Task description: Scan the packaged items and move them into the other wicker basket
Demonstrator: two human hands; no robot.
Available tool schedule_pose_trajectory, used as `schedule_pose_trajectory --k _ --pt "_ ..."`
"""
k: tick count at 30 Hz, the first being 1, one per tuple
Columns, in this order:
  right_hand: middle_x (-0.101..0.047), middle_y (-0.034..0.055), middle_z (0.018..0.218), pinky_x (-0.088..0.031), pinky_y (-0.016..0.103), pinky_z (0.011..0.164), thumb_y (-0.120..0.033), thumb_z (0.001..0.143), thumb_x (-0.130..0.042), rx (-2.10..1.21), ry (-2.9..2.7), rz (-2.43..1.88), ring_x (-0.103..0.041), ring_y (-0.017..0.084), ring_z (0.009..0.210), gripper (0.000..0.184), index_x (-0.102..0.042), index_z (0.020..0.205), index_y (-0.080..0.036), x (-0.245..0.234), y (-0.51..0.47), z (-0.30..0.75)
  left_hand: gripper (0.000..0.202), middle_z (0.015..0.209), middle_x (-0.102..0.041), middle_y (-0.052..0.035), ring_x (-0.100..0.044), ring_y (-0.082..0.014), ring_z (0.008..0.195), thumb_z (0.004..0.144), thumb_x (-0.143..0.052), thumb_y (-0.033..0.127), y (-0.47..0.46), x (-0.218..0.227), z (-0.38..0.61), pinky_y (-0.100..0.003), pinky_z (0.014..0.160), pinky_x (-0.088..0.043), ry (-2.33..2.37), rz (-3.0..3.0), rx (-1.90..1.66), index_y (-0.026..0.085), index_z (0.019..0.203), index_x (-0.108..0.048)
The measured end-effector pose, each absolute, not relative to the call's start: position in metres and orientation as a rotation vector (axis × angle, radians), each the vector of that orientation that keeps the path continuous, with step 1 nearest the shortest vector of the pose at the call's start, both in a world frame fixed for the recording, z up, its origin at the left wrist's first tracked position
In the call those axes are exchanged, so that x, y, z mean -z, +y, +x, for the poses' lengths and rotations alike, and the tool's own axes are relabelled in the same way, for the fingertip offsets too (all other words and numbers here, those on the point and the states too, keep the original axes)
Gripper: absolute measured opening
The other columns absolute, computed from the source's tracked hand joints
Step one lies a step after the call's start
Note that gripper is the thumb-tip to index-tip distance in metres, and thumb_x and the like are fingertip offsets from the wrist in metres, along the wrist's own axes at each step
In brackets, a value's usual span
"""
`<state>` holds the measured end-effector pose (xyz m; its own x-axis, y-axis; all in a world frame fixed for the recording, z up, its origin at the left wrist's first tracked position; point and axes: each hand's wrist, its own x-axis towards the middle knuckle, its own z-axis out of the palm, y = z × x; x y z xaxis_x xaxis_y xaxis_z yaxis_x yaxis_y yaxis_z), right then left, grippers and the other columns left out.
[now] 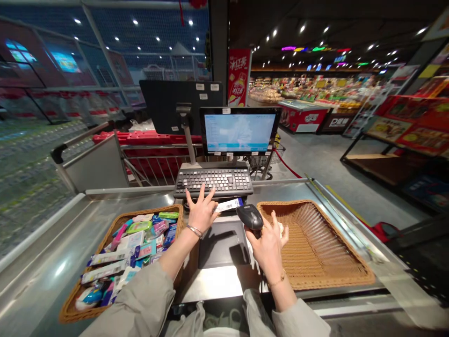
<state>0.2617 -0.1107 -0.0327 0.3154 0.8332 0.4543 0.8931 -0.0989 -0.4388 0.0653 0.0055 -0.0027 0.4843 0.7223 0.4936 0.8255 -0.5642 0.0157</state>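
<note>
My left hand [202,213] reaches over the front of the black keyboard [213,180], its fingers spread across the lower keys. A long, narrow white box [228,205] with a barcode and a blue end sticks out from under the thumb side of this hand, which seems to hold it. My right hand [268,245] grips a black barcode scanner [249,217], its head pointing left toward the box. Some fingers of that hand stretch past the scanner, with something small and pale beside them. Behind the keyboard, a lit screen [240,133] faces me.
A wicker basket [101,241] full of small packaged goods stands on the left of the metal counter [42,262]. On the right lies another wicker basket [315,243]. A dark pad [222,245] is set between them. A trolley [154,159] stands behind the counter.
</note>
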Motion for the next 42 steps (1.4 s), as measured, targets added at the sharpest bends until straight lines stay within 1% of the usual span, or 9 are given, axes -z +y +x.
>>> schedule_pose_trajectory --k 6,13,21,25,28,31,35,39,42 --pt "-0.064 0.0052 0.127 -0.006 0.061 0.111 -0.041 0.087 -0.050 0.065 -1.423 -1.968 -0.028 0.032 0.141 0.035 -0.064 0.112 -0.023 0.032 -0.115 0.275 0.008 0.146 -0.047 -0.0032 -0.020 -0.0392 0.145 0.079 -0.069 0.029 0.007 0.000 0.082 -0.078 0.107 0.011 -1.285 -2.537 0.685 0.025 0.085 -0.068" --pt "-0.065 0.0094 0.124 -0.007 0.065 0.108 -0.046 0.088 -0.048 0.070 -1.361 -2.007 -0.031 0.034 0.139 0.037 -0.066 0.109 -0.022 0.031 -0.119 0.290 0.009 0.147 -0.047 -0.0037 -0.021 -0.0386 0.145 0.079 -0.070 0.031 0.007 0.000 0.103 -0.077 0.107 0.011 -1.224 -2.576 0.677 0.025 0.086 -0.068" --pt "-0.066 0.0077 0.123 -0.008 0.063 0.108 -0.052 0.088 -0.046 0.114 -1.254 -2.041 -0.033 0.032 0.138 0.040 -0.069 0.106 -0.024 0.034 -0.126 0.309 0.012 0.148 -0.045 -0.0039 -0.020 -0.0378 0.145 0.079 -0.069 0.031 0.008 0.003 0.128 -0.077 0.107 0.011 -1.142 -2.606 0.699 0.025 0.089 -0.068" --pt "-0.066 0.0063 0.122 -0.004 0.064 0.107 -0.056 0.087 -0.045 0.083 -1.215 -2.071 -0.029 0.033 0.140 0.041 -0.071 0.099 -0.026 0.035 -0.130 0.320 0.012 0.148 -0.045 -0.0035 -0.020 -0.0375 0.145 0.081 -0.068 0.032 0.008 0.004 0.140 -0.078 0.106 0.009 -1.108 -2.614 0.693 0.025 0.090 -0.068" --pt "-0.067 0.0059 0.120 -0.003 0.064 0.108 -0.058 0.085 -0.047 0.084 -1.155 -2.077 -0.029 0.033 0.140 0.042 -0.071 0.095 -0.025 0.035 -0.132 0.329 0.011 0.148 -0.046 -0.0036 -0.020 -0.0376 0.145 0.081 -0.068 0.030 0.008 0.005 0.149 -0.078 0.106 0.009 -1.079 -2.627 0.691 0.025 0.091 -0.069" --pt "-0.068 0.0070 0.120 -0.003 0.063 0.109 -0.062 0.084 -0.047 0.090 -1.076 -2.093 -0.031 0.032 0.139 0.047 -0.071 0.096 -0.024 0.037 -0.135 0.339 0.011 0.149 -0.044 -0.0028 -0.020 -0.0375 0.145 0.082 -0.067 0.030 0.008 0.005 0.159 -0.078 0.106 0.008 -1.053 -2.646 0.678 0.025 0.092 -0.069" --pt "-0.067 0.0092 0.119 -0.008 0.062 0.108 -0.062 0.084 -0.045 0.105 -1.003 -2.134 -0.032 0.032 0.138 0.049 -0.069 0.099 -0.022 0.041 -0.141 0.353 0.012 0.150 -0.043 -0.0030 -0.019 -0.0373 0.146 0.084 -0.065 0.029 0.007 0.007 0.172 -0.078 0.106 0.007 -1.015 -2.670 0.660 0.026 0.094 -0.069" --pt "-0.069 0.0094 0.116 -0.015 0.059 0.106 -0.060 0.084 -0.045 0.151 -0.957 -2.155 -0.034 0.032 0.137 0.047 -0.071 0.088 -0.022 0.045 -0.146 0.365 0.013 0.150 -0.043 -0.0028 -0.020 -0.0376 0.145 0.083 -0.067 0.026 0.008 0.009 0.184 -0.078 0.106 0.007 -0.975 -2.702 0.651 0.027 0.096 -0.069" --pt "-0.069 0.0091 0.114 -0.019 0.058 0.104 -0.061 0.084 -0.044 0.182 -0.933 -2.161 -0.036 0.032 0.135 0.047 -0.071 0.086 -0.022 0.047 -0.151 0.372 0.016 0.149 -0.045 -0.0027 -0.020 -0.0381 0.145 0.081 -0.069 0.025 0.009 0.012 0.193 -0.079 0.106 0.007 -0.928 -2.732 0.656 0.029 0.097 -0.070"
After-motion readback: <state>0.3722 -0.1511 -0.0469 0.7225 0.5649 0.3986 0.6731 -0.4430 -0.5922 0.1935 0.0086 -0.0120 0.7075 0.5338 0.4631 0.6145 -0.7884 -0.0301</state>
